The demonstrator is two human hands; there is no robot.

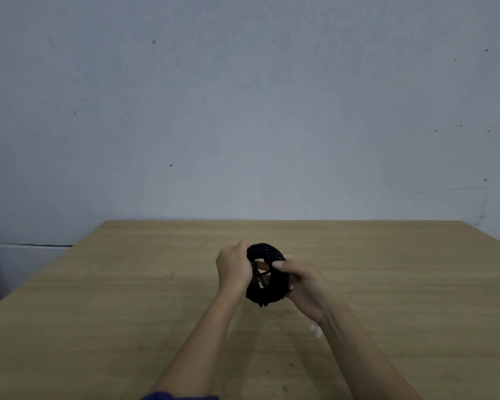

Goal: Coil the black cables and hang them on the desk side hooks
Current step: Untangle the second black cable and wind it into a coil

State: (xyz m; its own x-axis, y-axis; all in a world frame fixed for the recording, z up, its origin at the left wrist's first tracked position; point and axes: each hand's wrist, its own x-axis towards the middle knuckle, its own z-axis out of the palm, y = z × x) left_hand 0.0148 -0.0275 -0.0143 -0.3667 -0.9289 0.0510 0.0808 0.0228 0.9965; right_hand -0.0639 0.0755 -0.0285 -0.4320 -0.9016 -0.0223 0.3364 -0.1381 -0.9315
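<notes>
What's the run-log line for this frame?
stage: coiling | left hand: grips coiled black cable | right hand: grips same cable | cable: over wooden desk | hanging: not done

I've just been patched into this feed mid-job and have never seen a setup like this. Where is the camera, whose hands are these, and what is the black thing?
There is no machine here. A person is working with bare hands, and the single picture comes from a camera worn on their head, looking forward and down. That is why both forearms reach in from the bottom edge. The left hand and the right hand each grip one side of a black cable coil, which is wound into a ring and held over a wooden desk. Behind the desk is a plain grey wall. The desk side hooks are not in view, and the coil is not yet hung.
</notes>
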